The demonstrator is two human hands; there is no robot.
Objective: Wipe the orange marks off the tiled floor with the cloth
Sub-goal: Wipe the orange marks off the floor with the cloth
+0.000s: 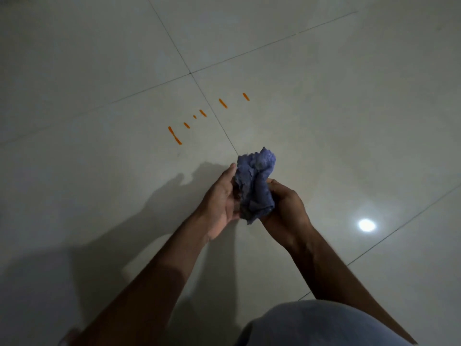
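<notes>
A: Cloth (254, 188), location?
B: Bunched between both hands, above the tiled floor (349, 108).
A: Grip?
B: Left hand (219, 203) half-open, cupping it; right hand (287, 206) clenched around it. Orange marks (174, 135) lay beyond, untouched.

marks (207, 116) on floor (324, 71), cloth (254, 188) nearer, between hands (252, 203)

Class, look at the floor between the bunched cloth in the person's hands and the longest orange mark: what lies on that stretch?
Nothing: in the head view, bare tile separates the cloth from the longest orange mark.
</notes>
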